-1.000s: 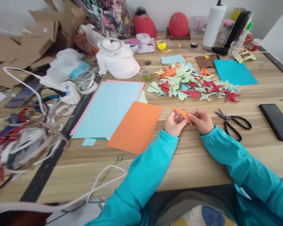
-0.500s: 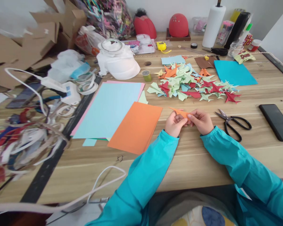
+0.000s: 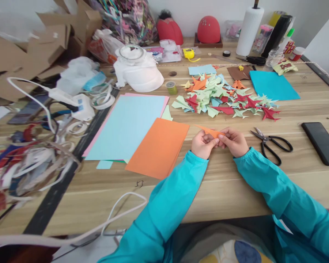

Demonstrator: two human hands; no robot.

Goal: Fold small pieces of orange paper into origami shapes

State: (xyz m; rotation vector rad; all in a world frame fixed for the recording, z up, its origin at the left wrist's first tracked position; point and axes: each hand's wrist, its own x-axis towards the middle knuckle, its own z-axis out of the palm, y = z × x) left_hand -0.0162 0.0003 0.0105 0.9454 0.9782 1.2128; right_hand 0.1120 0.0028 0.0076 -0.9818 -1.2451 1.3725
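A small folded piece of orange paper (image 3: 210,131) is pinched between my two hands above the table, one pointed end sticking out to the left. My left hand (image 3: 203,145) grips its left part with the thumb on top. At its right end, my right hand (image 3: 234,141) presses it between thumb and fingers. To the left lie flat orange sheets (image 3: 159,148), partly over light blue sheets (image 3: 126,126). Scissors with black handles (image 3: 272,144) rest just right of my right hand. Beyond my hands is a heap of folded paper shapes (image 3: 215,93) in green, red, orange and blue.
A black phone (image 3: 320,142) lies at the right. Behind the heap are a blue square sheet (image 3: 274,86) and a yellow tape measure (image 3: 188,54). Tangled ribbons (image 3: 30,164), a white power strip (image 3: 82,107) and cardboard (image 3: 30,54) crowd the left side.
The view has shifted very slightly. Both hands keep hold of the orange paper in nearly the same place, with only a small change in its tilt.
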